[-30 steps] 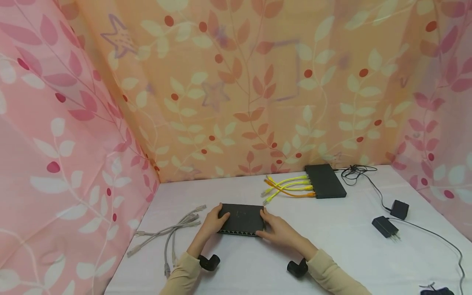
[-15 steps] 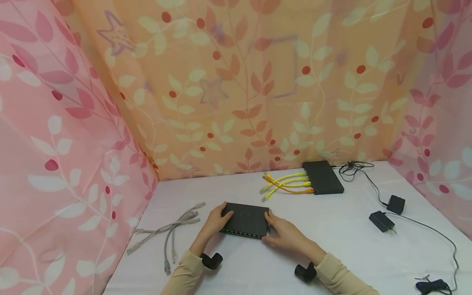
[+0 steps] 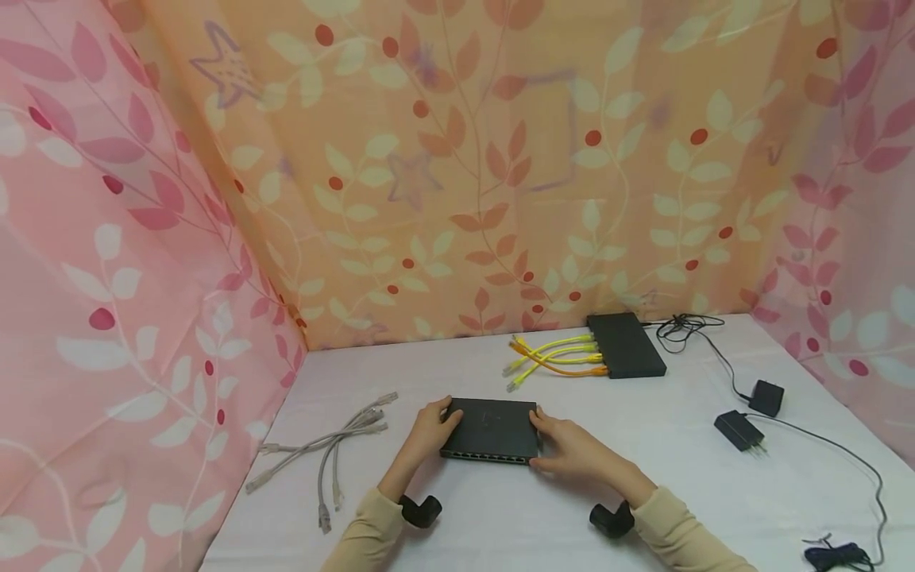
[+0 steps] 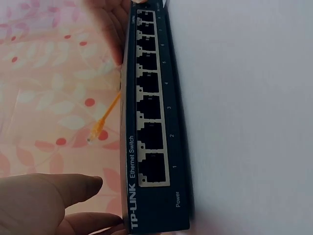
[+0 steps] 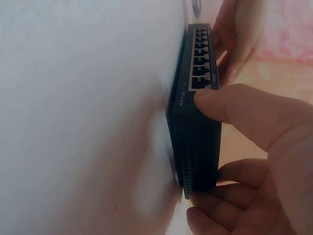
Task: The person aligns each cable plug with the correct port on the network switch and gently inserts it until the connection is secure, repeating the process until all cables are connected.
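The left hand [image 3: 427,431] and right hand [image 3: 572,449] grip a black box [image 3: 492,429] (8 sockets [image 4: 150,106] along 1 edge), apparently positioning it; the next move calls for level support.

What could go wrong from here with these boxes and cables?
The left hand and right hand hold the nearer black box by opposite ends, so it might slip. The grey cables cross each other and could snag. Two black adapters lie close together and may get mixed up.

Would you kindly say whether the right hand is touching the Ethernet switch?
Touching: the right wrist view shows the right hand with its thumb against the Ethernet switch.
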Motion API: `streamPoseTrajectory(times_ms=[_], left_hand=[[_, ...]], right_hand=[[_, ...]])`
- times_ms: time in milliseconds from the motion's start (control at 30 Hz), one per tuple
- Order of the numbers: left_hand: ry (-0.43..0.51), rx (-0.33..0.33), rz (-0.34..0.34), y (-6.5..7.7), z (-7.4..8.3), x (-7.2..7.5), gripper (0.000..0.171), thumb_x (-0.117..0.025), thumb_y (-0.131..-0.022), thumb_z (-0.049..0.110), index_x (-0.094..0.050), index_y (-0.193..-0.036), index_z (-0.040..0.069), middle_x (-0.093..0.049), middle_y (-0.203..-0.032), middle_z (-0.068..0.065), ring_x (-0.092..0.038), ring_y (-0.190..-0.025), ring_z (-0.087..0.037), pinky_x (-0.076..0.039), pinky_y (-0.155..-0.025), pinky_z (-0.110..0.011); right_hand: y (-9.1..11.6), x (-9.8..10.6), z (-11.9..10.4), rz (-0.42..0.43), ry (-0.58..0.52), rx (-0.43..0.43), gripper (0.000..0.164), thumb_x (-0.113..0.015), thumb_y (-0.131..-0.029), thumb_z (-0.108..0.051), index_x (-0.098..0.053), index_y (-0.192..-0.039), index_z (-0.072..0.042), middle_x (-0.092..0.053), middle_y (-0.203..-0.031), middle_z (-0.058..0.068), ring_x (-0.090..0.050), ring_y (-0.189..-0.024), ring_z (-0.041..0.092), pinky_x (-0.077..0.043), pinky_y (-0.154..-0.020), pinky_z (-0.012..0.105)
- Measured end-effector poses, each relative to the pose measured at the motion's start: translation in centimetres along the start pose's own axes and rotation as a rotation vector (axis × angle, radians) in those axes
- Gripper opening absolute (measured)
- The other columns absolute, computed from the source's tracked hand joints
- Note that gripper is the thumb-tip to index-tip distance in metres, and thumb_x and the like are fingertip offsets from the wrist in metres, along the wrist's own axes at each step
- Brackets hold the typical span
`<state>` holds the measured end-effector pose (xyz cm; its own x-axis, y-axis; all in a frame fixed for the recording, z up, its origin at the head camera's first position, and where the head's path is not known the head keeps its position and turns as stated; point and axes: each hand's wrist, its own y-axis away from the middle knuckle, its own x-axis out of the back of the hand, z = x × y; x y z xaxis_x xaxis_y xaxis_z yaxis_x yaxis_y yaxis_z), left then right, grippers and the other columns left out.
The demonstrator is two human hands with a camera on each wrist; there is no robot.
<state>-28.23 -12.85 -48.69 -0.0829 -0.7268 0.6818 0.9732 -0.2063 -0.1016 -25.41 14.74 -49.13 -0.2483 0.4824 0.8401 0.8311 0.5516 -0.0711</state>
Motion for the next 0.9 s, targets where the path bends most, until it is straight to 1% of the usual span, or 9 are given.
streamPoseTrajectory(times_ms=[167,333,467,600,667,767,833,900], left_hand=[[0.026,0.002,-0.010,0.0,0.9,-0.8,0.049,-0.054,-0.093,0.020,-0.045,-0.128,-0.014,-0.047,-0.130,-0.030,-0.043,-0.123,-0.043,-0.037,-0.098,-0.052],[0.070,-0.008,-0.021,-0.2,1.6,-1.6,0.051,-0.054,-0.094,0.020,-0.043,-0.128,-0.016,-0.046,-0.131,-0.031,-0.042,-0.124,-0.042,-0.038,-0.098,-0.051],[0.074,-0.025,-0.027,-0.7,1.9,-2.3,0.052,-0.054,-0.094,0.021,-0.042,-0.129,-0.016,-0.046,-0.131,-0.031,-0.043,-0.125,-0.040,-0.038,-0.099,-0.049],[0.055,-0.048,-0.038,-0.9,2.3,-2.7,0.052,-0.054,-0.094,0.020,-0.041,-0.130,-0.016,-0.046,-0.131,-0.030,-0.043,-0.125,-0.039,-0.037,-0.100,-0.049],[0.015,-0.046,-0.061,-0.9,2.6,-2.9,0.054,-0.054,-0.094,0.022,-0.039,-0.132,-0.014,-0.044,-0.133,-0.030,-0.041,-0.126,-0.040,-0.036,-0.101,-0.049],[-0.065,-0.029,-0.100,-0.7,3.0,-3.1,0.058,-0.054,-0.094,0.027,-0.037,-0.136,-0.009,-0.038,-0.138,-0.029,-0.037,-0.129,-0.040,-0.033,-0.103,-0.050],[-0.149,-0.020,-0.120,-0.5,3.1,-3.3,0.062,-0.054,-0.093,0.033,-0.035,-0.139,-0.005,-0.033,-0.142,-0.028,-0.033,-0.131,-0.041,-0.032,-0.103,-0.051],[-0.239,-0.027,-0.131,-0.3,3.2,-3.5,0.066,-0.053,-0.093,0.039,-0.034,-0.141,-0.002,-0.027,-0.145,-0.028,-0.029,-0.133,-0.042,-0.031,-0.104,-0.052]], right_hand=[[0.5,0.9,1.2,-0.026,-0.035,0.002,0.078,-0.073,-0.079,-0.032,-0.038,-0.137,0.007,-0.033,-0.142,0.028,-0.040,-0.128,0.035,-0.038,-0.099,0.047],[0.5,2.0,2.4,-0.050,-0.012,0.015,0.078,-0.074,-0.078,-0.028,-0.037,-0.136,0.008,-0.032,-0.142,0.030,-0.040,-0.129,0.036,-0.037,-0.100,0.048],[0.5,2.7,3.3,-0.073,-0.030,0.007,0.078,-0.073,-0.078,-0.027,-0.036,-0.137,0.008,-0.030,-0.143,0.028,-0.036,-0.131,0.037,-0.034,-0.102,0.049],[0.8,3.4,4.0,-0.070,-0.042,0.017,0.078,-0.073,-0.080,-0.029,-0.035,-0.138,0.007,-0.030,-0.144,0.028,-0.034,-0.131,0.039,-0.032,-0.102,0.051],[1.1,3.7,4.1,-0.070,-0.049,0.011,0.078,-0.072,-0.080,-0.030,-0.035,-0.139,0.005,-0.030,-0.144,0.027,-0.034,-0.132,0.039,-0.031,-0.103,0.051],[1.6,4.3,3.7,-0.086,-0.020,-0.008,0.073,-0.070,-0.082,-0.031,-0.037,-0.139,0.002,-0.034,-0.144,0.024,-0.035,-0.131,0.038,-0.031,-0.103,0.052],[2.0,4.8,3.4,-0.097,0.010,-0.019,0.068,-0.068,-0.084,-0.030,-0.040,-0.138,0.001,-0.037,-0.143,0.022,-0.037,-0.130,0.038,-0.032,-0.102,0.052],[2.5,5.4,3.0,-0.097,0.050,-0.017,0.062,-0.066,-0.086,-0.028,-0.043,-0.137,0.000,-0.041,-0.140,0.020,-0.040,-0.128,0.038,-0.034,-0.101,0.053]])
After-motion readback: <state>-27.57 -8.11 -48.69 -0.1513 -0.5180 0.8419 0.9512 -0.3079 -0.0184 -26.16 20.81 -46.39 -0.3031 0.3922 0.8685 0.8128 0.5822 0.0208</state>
